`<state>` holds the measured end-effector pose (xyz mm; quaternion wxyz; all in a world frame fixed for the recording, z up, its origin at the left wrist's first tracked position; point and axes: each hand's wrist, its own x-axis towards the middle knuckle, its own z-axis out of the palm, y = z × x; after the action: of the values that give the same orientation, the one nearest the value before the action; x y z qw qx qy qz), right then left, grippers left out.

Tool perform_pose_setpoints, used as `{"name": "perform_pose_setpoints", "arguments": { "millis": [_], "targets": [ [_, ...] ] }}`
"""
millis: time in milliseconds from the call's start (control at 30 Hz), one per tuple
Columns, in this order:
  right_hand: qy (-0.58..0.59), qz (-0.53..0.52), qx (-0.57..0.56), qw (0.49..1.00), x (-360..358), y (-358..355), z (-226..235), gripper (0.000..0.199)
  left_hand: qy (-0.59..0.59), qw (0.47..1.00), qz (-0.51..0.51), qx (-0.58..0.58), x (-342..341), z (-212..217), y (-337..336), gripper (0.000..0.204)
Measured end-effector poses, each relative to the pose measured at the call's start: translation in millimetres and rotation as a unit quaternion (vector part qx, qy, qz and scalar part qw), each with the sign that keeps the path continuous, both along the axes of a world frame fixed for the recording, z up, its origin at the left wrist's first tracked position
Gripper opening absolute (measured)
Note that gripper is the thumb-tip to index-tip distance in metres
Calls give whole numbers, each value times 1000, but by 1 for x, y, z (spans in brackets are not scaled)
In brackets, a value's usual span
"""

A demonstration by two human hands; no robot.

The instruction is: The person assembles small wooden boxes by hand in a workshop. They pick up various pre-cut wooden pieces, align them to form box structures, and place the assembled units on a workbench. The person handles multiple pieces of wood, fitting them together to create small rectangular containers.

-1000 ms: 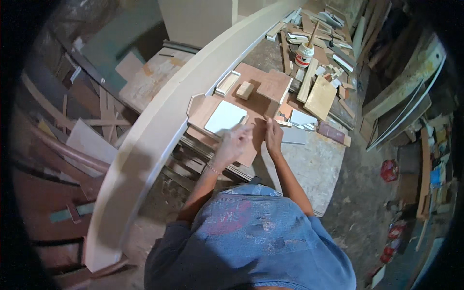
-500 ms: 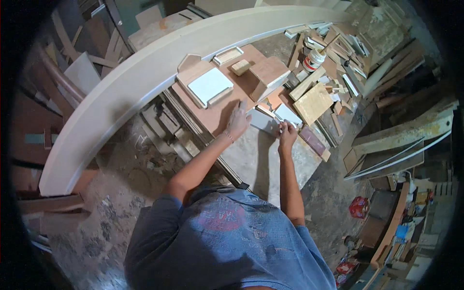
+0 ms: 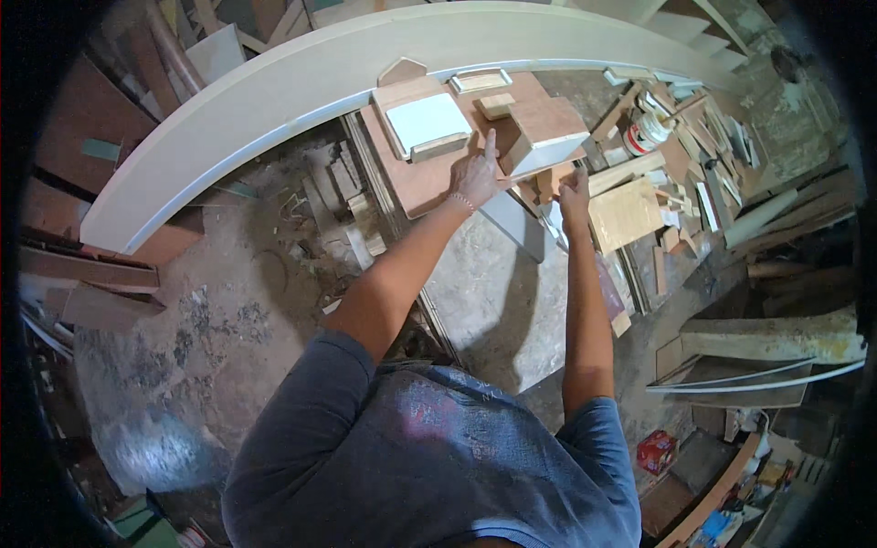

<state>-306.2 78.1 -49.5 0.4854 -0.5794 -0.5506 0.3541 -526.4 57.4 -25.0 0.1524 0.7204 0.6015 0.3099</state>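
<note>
A reddish-brown board [image 3: 411, 187] carries small wooden pieces, among them a miniature bed [image 3: 427, 123] with a white top and a pointed headboard. To its right stands a box-like wooden piece [image 3: 548, 128] with pale edges. My left hand [image 3: 477, 175] rests at the board's near side, left of the box, with its index finger stretched forward. Close to the box's near right corner, the fingers of my right hand [image 3: 575, 194] are pinched together; what they hold, if anything, cannot be made out. A grey strip [image 3: 513, 222] lies between my forearms.
Wood offcuts and a white tub [image 3: 647, 133] crowd the right side, beside a square plywood piece [image 3: 627, 216]. A long curved pale panel [image 3: 274, 87] arcs behind the work surface. A small tray-like frame [image 3: 480, 80] and a wood block [image 3: 494, 106] sit behind the box.
Both hands have moved forward to the box-like piece. My right hand has left the area of the white piece and grey strip. The whole view has shifted.
</note>
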Motion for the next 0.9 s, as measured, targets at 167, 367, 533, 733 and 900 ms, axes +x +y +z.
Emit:
{"name": "perform_pose_setpoints", "arguments": {
  "millis": [167, 367, 533, 733, 900],
  "targets": [
    [-55, 10, 13, 998, 3, 33, -18, 64, 27, 999, 10, -42, 3, -1, 7, 108],
    [-27, 21, -19, 999, -20, 22, 7, 70, 65, 996, 20, -49, 3, -4, 8, 109],
    [51, -17, -106, 993, -27, 15, 18, 68, 61, 998, 32, -12, 9, -1, 7, 107],
    [79, -3, -58, 995, -28, 10, 18, 59, 69, 997, 29, -20, 10, 6, 2, 107],
    [75, 27, -37, 996, -26, 11, 15, 56, 51, 998, 25, -13, 8, 2, 2, 105]
  ]
}}
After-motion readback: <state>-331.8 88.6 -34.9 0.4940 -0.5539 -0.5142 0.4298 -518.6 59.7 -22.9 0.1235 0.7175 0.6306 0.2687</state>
